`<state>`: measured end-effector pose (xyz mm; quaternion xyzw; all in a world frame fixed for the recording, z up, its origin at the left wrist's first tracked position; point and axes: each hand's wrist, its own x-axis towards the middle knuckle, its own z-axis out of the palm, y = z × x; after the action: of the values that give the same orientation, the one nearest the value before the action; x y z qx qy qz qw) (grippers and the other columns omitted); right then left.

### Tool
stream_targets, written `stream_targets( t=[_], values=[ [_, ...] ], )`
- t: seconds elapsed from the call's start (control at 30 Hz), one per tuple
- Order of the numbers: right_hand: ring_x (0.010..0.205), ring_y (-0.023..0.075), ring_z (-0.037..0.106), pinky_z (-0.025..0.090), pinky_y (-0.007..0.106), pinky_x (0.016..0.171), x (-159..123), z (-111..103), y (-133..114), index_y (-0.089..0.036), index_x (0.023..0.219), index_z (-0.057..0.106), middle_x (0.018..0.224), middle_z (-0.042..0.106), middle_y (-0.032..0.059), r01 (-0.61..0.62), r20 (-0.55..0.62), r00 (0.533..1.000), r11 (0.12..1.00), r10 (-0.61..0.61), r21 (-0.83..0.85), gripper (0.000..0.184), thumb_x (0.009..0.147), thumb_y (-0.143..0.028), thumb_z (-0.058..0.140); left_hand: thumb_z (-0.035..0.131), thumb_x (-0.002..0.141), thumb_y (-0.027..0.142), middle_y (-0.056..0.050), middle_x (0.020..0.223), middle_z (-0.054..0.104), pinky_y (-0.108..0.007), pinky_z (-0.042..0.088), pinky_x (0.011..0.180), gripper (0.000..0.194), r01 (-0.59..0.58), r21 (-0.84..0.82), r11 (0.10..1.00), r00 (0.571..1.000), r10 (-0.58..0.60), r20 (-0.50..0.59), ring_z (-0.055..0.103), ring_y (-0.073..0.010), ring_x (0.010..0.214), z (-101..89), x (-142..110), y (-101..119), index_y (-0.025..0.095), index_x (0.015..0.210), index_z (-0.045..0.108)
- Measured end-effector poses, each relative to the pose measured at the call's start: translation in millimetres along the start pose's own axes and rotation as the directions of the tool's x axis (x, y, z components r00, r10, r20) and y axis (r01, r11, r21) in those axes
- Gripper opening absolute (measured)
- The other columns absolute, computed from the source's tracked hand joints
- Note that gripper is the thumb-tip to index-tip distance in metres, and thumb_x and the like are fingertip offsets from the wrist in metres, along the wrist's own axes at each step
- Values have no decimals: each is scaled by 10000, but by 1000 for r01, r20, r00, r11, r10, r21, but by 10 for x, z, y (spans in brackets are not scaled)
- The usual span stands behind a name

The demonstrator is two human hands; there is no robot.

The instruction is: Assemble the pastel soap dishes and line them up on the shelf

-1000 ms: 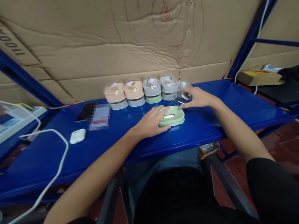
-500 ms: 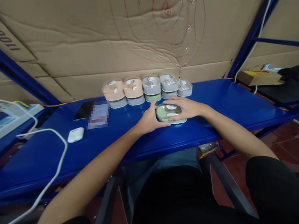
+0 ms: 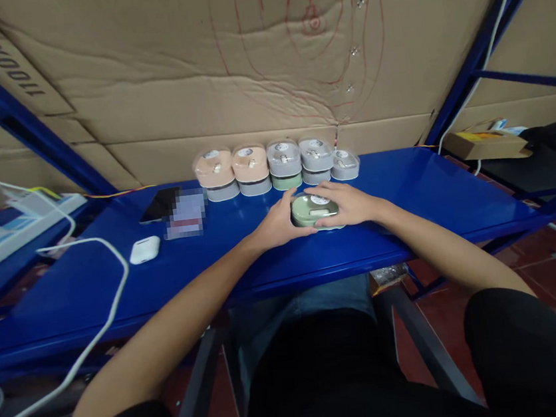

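A green oval box (image 3: 304, 217) under a clear cover with a round white sticker sits on the blue table (image 3: 233, 257). My left hand (image 3: 280, 223) is closed around its left side, thumb and fingers spread along the edge. From the right, my right hand (image 3: 347, 202) grips the clear cover on the box, fingers at the back and thumb in front. Behind the hands stand stacked boxes of the same shape: peach ones (image 3: 214, 169) over grey, a grey one (image 3: 284, 159) over green, and another grey stack (image 3: 315, 156). A single grey box (image 3: 344, 164) ends the row.
Left on the table lie a white earphone case (image 3: 145, 250), a dark phone (image 3: 160, 204) and a blurred-out flat item (image 3: 185, 213). A white cable (image 3: 118, 300) crosses the left side. Cardboard (image 3: 169, 94) closes off the back; blue posts (image 3: 483, 44) frame the sides.
My right hand brought the clear cover from beside the grey box at the right end onto the green box. My left hand shifted round the box's left side. Little moved in the last half second.
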<state>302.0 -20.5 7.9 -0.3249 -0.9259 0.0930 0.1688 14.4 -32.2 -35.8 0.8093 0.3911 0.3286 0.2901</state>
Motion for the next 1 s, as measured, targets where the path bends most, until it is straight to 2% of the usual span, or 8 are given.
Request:
stream_targets(
  t=[0.17, 0.27, 0.47, 0.53, 0.63, 0.77, 0.87, 1.0],
  values=[
    [1373, 489, 718, 625, 666, 1173, -1, -16, -18, -300, 1823, 513, 1528, 707, 192, -61, 40, 997, 998, 61, -22, 1110, 922, -873, 812, 1022, 769, 678, -307, 1852, 495, -732, 444, 1389, 1344, 8, 101, 995, 999, -11, 33, 493, -551, 1719, -15, -11, 50, 168, 1836, 383],
    [1262, 463, 749, 645, 651, 1109, -108, -78, -45, -313, 1813, 514, 1450, 723, 183, -92, 50, 994, 995, 94, -40, 1113, 906, -871, 835, 965, 835, 664, -296, 1779, 575, -690, 468, 1377, 1270, -13, 149, 989, 998, 2, 69, 553, -516, 1675, -35, -32, 105, 156, 1834, 368],
    [1200, 457, 775, 634, 655, 1107, -812, -368, 157, -300, 1805, 519, 1373, 740, 186, -332, -13, 942, 929, 334, -162, 1070, 939, -876, 771, 818, 964, 648, -262, 1657, 667, -647, 511, 1320, 1096, -3, 234, 972, 994, -24, 111, 639, -459, 1579, -66, -48, 134, 156, 1821, 343],
    [1231, 473, 782, 613, 652, 1154, -1083, -501, 369, -255, 1801, 523, 1372, 758, 207, -499, -79, 866, 840, 494, -212, 1066, 956, -866, 746, 810, 969, 633, -257, 1650, 669, -631, 528, 1299, 1065, 1, 252, 968, 993, -31, 114, 651, -450, 1557, -67, -45, 131, 163, 1811, 357],
    [1324, 514, 772, 583, 629, 1184, -1320, -701, 756, -198, 1829, 486, 1488, 734, 288, -758, -177, 646, 598, 742, -261, 1063, 1003, -820, 734, 799, 985, 603, -238, 1640, 675, -614, 535, 1292, 1010, -14, 264, 964, 994, -17, 113, 653, -434, 1548, -66, -41, 129, 182, 1799, 373],
    [1525, 539, 672, 502, 604, 1243, -1163, -890, 1211, -157, 1803, 523, 1679, 622, 381, -919, -280, 392, 358, 876, -166, 876, 1136, -716, 619, 776, 1014, 591, -227, 1649, 666, -609, 530, 1310, 965, -10, 284, 959, 992, -26, 121, 636, -428, 1563, -74, -40, 147, 185, 1796, 382],
    [1570, 502, 646, 482, 580, 1274, -794, -908, 1437, -88, 1725, 593, 1712, 599, 387, -953, -325, 302, 296, 896, -69, 687, 1227, -530, 423, 776, 1019, 592, -224, 1656, 659, -616, 534, 1315, 954, -1, 292, 956, 991, -39, 132, 629, -434, 1568, -85, -41, 159, 186, 1793, 393],
    [1523, 431, 672, 505, 500, 1256, -273, -740, 1584, -28, 1630, 615, 1652, 653, 365, -956, -383, 260, 293, 886, 29, 632, 1206, -477, 480, 779, 1021, 581, -215, 1657, 659, -617, 528, 1330, 934, -2, 292, 956, 991, -38, 129, 632, -429, 1570, -94, -45, 160, 206, 1789, 402]
  ],
)
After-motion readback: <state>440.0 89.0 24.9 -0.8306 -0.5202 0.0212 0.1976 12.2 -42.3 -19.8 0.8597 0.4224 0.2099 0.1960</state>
